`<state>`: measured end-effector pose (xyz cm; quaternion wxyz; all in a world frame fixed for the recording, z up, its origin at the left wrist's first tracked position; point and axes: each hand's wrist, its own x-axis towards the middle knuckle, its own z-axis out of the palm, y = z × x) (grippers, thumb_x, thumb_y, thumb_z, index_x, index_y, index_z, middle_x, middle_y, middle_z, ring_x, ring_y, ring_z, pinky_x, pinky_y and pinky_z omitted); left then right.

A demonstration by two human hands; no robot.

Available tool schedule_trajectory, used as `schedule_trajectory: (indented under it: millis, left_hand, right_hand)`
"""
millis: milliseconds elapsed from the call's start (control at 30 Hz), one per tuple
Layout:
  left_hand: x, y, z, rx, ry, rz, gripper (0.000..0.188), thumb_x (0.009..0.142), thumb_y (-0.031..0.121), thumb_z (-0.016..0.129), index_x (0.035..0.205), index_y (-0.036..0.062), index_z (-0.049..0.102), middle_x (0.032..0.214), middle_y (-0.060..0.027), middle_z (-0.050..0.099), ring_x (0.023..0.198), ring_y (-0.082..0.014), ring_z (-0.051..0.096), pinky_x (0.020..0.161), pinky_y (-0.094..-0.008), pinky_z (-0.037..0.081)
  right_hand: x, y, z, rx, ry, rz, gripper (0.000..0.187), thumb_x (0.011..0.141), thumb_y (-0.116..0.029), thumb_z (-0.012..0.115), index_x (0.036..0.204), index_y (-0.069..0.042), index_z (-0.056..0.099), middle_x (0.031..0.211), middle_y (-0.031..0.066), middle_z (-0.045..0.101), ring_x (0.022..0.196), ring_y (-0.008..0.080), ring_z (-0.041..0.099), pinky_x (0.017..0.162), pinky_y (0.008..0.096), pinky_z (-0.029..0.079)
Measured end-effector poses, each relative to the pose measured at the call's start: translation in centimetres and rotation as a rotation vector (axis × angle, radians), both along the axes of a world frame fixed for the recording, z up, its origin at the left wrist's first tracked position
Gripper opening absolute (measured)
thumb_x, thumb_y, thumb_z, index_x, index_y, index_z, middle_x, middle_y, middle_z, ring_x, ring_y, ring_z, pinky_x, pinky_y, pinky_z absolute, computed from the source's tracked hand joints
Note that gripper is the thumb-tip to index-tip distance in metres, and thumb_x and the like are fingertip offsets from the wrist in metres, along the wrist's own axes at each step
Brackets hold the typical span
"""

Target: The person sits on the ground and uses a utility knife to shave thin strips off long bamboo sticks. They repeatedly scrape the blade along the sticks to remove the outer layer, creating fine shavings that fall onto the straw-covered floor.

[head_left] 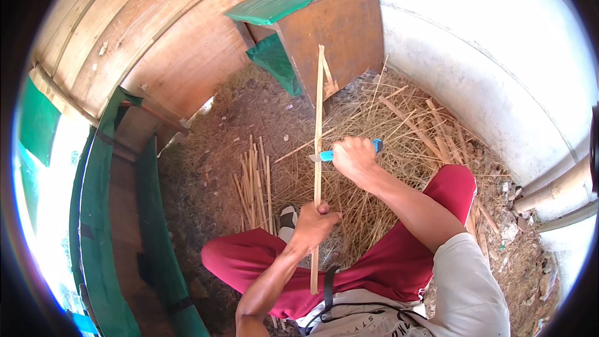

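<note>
My left hand (314, 227) is closed round the lower part of a long, pale bamboo strip (319, 106), which stands lengthwise in front of me. In my right hand (355, 158) is a blue utility knife (327, 156), gripped by its handle. Its blade (314, 158) lies against the strip, well above my left hand. The strip's lower end reaches down over my lap. Thin shavings (374, 196) cover the ground under my right forearm.
Several cut strips (254, 187) lie bunched on the dirt at the left. Rougher bamboo pieces (437, 131) rest at the right by the white wall (486, 43). Ahead stands a wooden box (337, 37) with a green cover. Green-edged wooden shelving (118, 224) lines the left.
</note>
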<state>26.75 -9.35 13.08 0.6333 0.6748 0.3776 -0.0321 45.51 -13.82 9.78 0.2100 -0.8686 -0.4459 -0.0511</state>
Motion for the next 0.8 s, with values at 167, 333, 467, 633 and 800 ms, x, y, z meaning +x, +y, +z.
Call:
schedule_trajectory:
  millis: [167,333,467,633,800]
  left_hand:
    - [-0.1,0.5,-1.1,-0.052,0.0,0.019,0.04,0.084,-0.004,0.063,0.073,0.0171,0.031,0.055,0.0027,0.041,0.04,-0.0046,0.035,0.035,-0.0252,0.021]
    - [-0.2,1.0,-1.4,-0.255,0.032,0.055,0.038,0.084,-0.002,0.063,0.071,0.016,0.032,0.055,0.0021,0.041,0.041,-0.0062,0.036,0.036,-0.0262,0.023]
    - [-5.1,-1.3,-5.3,0.296,-0.021,-0.208,0.035,0.085,0.002,0.063,0.063,0.0128,0.039,0.053,0.0011,0.043,0.04,-0.0085,0.038,0.037,-0.0274,0.026]
    - [-7.5,2.0,-0.1,0.182,0.14,-0.02,0.042,0.088,0.001,0.066,0.062,0.0157,0.035,0.052,0.0036,0.043,0.039,-0.0045,0.039,0.033,-0.026,0.024]
    - [-4.8,4.3,3.6,-0.24,0.034,0.012,0.044,0.09,0.001,0.065,0.071,0.0182,0.029,0.05,0.0043,0.039,0.037,-0.0036,0.035,0.03,-0.0232,0.02]
  right_hand:
    - [1.0,1.7,-1.6,-0.097,0.038,0.006,0.014,0.077,-0.013,0.064,0.07,-0.006,0.073,0.071,0.0159,0.07,0.065,0.0291,0.072,0.054,0.0411,0.055]
    - [1.9,3.0,-4.2,-0.035,-0.018,-0.009,0.012,0.075,-0.011,0.064,0.068,-0.006,0.072,0.068,0.0161,0.069,0.059,0.0274,0.069,0.049,0.0415,0.053]
    - [7.1,1.6,-6.5,0.091,-0.051,-0.257,0.009,0.079,-0.006,0.063,0.078,-0.003,0.072,0.077,0.0191,0.07,0.065,0.0264,0.071,0.051,0.0401,0.054]
    - [10.3,0.3,-2.3,-0.032,0.23,-0.409,0.016,0.088,-0.012,0.063,0.093,0.0,0.073,0.084,0.0179,0.071,0.079,0.0314,0.072,0.072,0.0425,0.057]
    - [6.9,0.2,0.7,0.037,0.39,-0.34,0.019,0.078,-0.014,0.07,0.089,0.001,0.074,0.077,0.0198,0.07,0.071,0.034,0.072,0.067,0.0433,0.058]
